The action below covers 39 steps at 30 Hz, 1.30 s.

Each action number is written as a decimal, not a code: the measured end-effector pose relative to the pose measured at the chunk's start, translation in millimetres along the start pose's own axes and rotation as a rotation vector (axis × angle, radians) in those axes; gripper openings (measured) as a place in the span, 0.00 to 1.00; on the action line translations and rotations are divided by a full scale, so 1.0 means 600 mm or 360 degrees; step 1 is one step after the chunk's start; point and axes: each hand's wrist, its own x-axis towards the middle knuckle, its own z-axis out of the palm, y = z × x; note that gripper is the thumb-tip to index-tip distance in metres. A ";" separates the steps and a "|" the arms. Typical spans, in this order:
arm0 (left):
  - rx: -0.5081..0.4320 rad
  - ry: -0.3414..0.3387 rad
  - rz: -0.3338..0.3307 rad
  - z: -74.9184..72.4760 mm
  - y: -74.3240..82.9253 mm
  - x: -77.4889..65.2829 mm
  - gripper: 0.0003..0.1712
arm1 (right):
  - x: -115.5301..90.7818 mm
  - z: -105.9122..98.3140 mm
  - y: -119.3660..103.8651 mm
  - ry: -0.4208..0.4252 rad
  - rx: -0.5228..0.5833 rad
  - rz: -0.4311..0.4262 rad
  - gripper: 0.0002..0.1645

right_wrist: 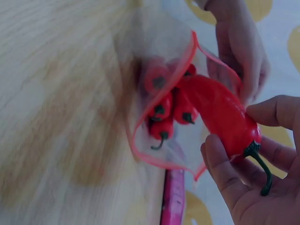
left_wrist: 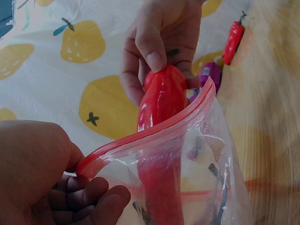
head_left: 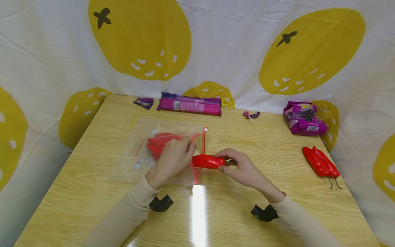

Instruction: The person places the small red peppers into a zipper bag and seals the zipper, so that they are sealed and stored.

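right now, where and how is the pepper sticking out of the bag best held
Probably by the broad shoulder of the red pepper, just below its stem, coming from the right, thumb and fingers on opposite sides. Its far end lies inside the mouth of the clear bag, leaving the stem end free, and the right hand grips it there.

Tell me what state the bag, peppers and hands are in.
Clear plastic, red-rimmed zip bag: open, long red peppers inside.
Glossy long red pepper: gripped, partway into bag.
Two long red peppers outside: lying side by side.
Left hand: holding bag.
Right hand: holding glossy pepper.
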 end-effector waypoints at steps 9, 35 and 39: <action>-0.0023 0.0014 -0.0002 0.000 0.002 0.000 0.10 | 0.033 0.064 0.005 -0.0173 0.0186 -0.0203 0.21; 0.0037 0.0095 0.0061 0.002 -0.001 0.000 0.10 | 0.126 0.150 0.021 -0.0180 -0.0198 -0.0252 0.20; 0.0038 0.0097 0.0062 0.002 -0.001 0.000 0.10 | 0.125 0.149 0.023 -0.0199 -0.0197 -0.0249 0.21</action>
